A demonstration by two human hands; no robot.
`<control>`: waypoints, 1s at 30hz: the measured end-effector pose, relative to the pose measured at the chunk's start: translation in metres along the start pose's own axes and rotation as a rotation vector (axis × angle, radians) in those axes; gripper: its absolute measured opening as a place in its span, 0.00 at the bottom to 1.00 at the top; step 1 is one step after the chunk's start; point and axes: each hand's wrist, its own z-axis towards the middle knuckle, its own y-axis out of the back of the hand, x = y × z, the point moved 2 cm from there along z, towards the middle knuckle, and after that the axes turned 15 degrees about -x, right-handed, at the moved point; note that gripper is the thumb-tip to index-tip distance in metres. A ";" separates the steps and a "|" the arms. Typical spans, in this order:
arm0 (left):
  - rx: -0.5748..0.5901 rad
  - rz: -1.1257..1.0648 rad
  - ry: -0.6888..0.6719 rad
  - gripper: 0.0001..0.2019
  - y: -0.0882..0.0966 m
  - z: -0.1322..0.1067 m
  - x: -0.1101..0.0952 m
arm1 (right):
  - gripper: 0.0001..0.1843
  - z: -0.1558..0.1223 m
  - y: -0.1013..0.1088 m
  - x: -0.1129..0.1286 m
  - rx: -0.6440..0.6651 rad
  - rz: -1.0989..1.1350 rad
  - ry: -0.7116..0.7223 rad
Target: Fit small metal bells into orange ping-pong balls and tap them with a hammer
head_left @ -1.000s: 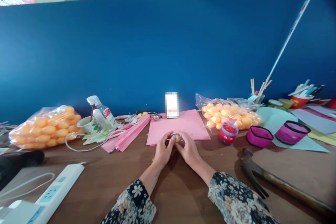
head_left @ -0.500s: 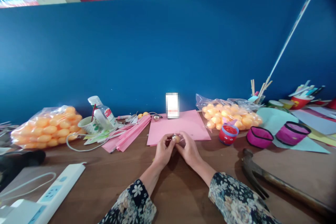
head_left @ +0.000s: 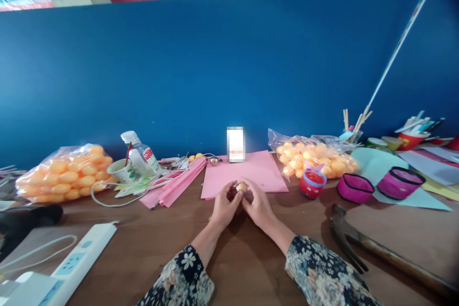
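Note:
My left hand [head_left: 223, 208] and my right hand [head_left: 258, 206] meet over the near edge of a pink paper sheet [head_left: 251, 172] on the wooden table [head_left: 150, 248]. Both pinch a small orange ball [head_left: 241, 187] between their fingertips. A small silvery piece shows on the ball's left side, by my left fingers. Both my sleeves are dark with a flower print.
Bags of orange balls lie at the left [head_left: 62, 173] and right [head_left: 315, 157]. A folded pink paper stack [head_left: 175, 181], bottle [head_left: 140, 154] and paper cup [head_left: 120, 169] sit left. A red cup [head_left: 311, 183], two magenta containers [head_left: 398, 180], a hammer [head_left: 362, 244] and a power strip [head_left: 79, 258] are nearby.
My fingers have shifted slightly on the ball, bringing it a little more upright between both hands. Nothing else has moved.

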 end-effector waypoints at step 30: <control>0.029 0.014 -0.035 0.17 0.001 -0.004 -0.008 | 0.14 -0.002 0.001 0.002 0.043 0.024 -0.110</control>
